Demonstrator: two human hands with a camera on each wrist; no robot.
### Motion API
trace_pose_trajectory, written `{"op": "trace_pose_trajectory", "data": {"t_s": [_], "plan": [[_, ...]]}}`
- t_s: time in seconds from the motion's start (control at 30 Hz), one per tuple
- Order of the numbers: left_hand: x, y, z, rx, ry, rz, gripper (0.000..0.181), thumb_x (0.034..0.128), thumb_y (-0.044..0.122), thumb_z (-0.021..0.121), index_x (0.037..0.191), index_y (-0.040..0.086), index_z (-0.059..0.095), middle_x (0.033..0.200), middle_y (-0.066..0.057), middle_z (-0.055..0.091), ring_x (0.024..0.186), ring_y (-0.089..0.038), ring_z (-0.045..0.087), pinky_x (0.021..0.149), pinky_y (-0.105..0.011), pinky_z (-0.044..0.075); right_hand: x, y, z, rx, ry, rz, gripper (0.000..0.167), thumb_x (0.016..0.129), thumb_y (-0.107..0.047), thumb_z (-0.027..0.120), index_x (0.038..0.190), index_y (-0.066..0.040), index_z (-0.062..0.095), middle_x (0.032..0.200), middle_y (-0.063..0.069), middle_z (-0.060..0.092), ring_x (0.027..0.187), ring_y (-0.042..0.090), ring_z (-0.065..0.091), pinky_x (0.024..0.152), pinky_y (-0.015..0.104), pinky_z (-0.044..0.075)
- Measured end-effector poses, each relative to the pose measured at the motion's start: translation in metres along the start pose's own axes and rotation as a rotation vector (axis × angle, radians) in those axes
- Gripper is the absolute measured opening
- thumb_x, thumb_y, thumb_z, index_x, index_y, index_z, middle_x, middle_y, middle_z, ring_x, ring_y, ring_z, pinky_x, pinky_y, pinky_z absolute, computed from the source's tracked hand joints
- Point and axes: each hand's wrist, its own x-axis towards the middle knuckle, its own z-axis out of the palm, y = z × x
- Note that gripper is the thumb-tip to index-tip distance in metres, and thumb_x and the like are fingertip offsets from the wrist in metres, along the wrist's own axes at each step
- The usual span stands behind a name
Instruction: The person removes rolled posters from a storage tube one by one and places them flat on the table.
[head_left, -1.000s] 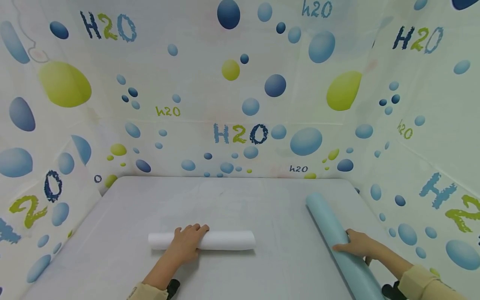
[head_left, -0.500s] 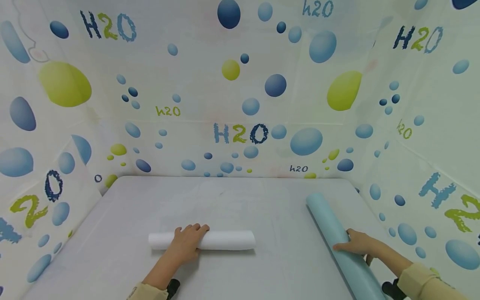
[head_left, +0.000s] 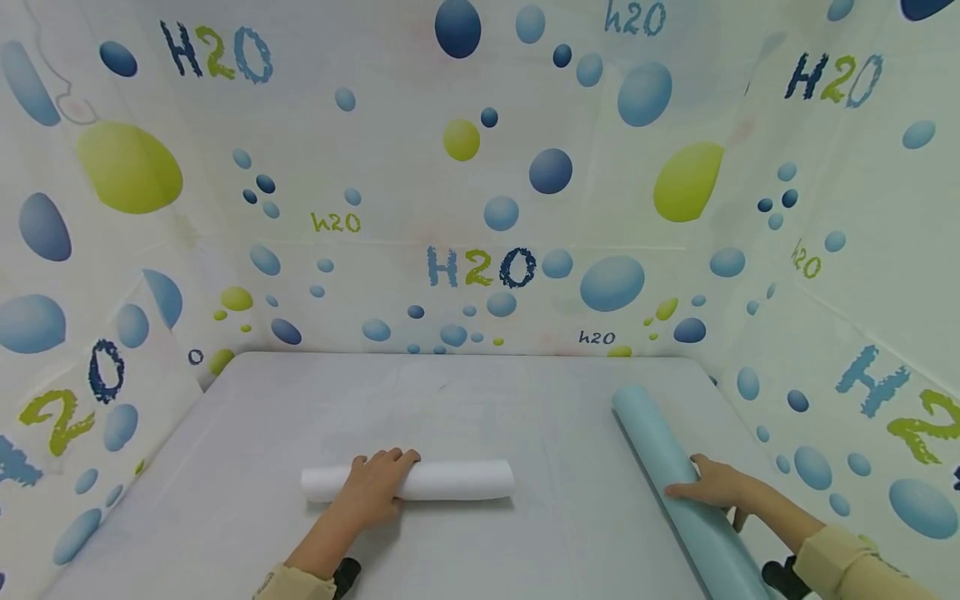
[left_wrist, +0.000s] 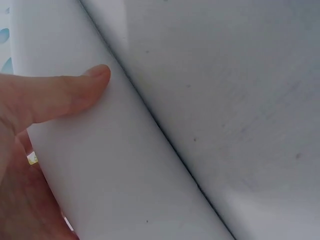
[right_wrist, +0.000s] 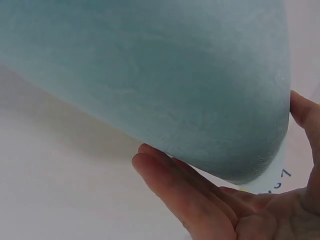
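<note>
At the bottom edge of the head view, the rolled cuffs of a left sleeve (head_left: 296, 585) and a right sleeve (head_left: 836, 560) sit behind a black band (head_left: 346, 577) on the left wrist and another dark device (head_left: 783, 578) on the right. The two hands are well apart. Low in the frame, left of centre, the left hand (head_left: 372, 492) grips the white roll (head_left: 465, 481), thumb on the near side, fingers over the far side. The roll lies crosswise; being round, it could roll if that grip slackened, and pressing too hard might dent it, should it be hollow or soft.

At lower right, the right hand (head_left: 716, 487) grips the blue roll (head_left: 651, 429), which slants from the bottom edge up toward the centre right. Its near end is cut off, so I can't tell how it is supported there. Held at one spot, so long a roll could swing or tip if raised off balance, and it might sweep leftward across the white table (head_left: 555, 433). Pushed too far, its far end could bump the bubble-printed sheet (head_left: 397, 158) behind.
</note>
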Motion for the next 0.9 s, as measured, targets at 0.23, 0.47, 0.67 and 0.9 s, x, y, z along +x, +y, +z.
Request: {"op": "trace_pose_trajectory", "data": {"t_s": [0.23,0.47,0.67,0.9], "plan": [[0.004,0.001,-0.004,-0.045,0.018,0.013,0.052,0.0698,0.013,0.077,0.116,0.01,0.054,0.104,-0.008,0.06,0.094,-0.028,0.058,0.07,-0.05,0.044,0.004,-0.002,-0.006,-0.026,0.033,-0.019,0.099,0.077,-0.049,0.065,0.131,0.019,0.016,0.104,0.042,0.044,0.082,0.048,0.057,0.054,0.053,0.05],[0.006,0.008,-0.013,-0.105,0.026,0.022,0.054,0.0716,0.015,0.077,0.119,0.008,0.052,0.107,-0.009,0.06,0.095,-0.029,0.058,0.067,-0.05,0.045,0.004,-0.012,-0.011,-0.126,0.12,-0.06,0.1,0.076,-0.05,0.066,0.132,0.017,0.018,0.108,0.043,0.045,0.082,0.044,0.058,0.049,0.047,0.051],[0.009,0.015,-0.018,-0.169,0.043,0.027,0.056,0.0736,0.017,0.076,0.121,0.007,0.049,0.11,-0.01,0.058,0.095,-0.028,0.058,0.068,-0.048,0.046,0.001,-0.023,-0.019,-0.2,0.191,-0.105,0.097,0.077,-0.046,0.067,0.132,0.019,0.02,0.114,0.043,0.043,0.092,0.05,0.054,0.052,0.048,0.051],[0.014,0.027,-0.025,-0.377,0.062,0.074,0.059,0.0809,0.02,0.07,0.129,0.002,0.042,0.119,-0.015,0.054,0.103,-0.028,0.055,0.082,-0.046,0.045,-0.002,-0.047,-0.023,-0.351,0.347,-0.211,0.087,0.079,-0.035,0.069,0.13,0.019,0.024,0.092,0.032,0.056,0.074,0.033,0.058,0.067,0.048,0.05]]}}
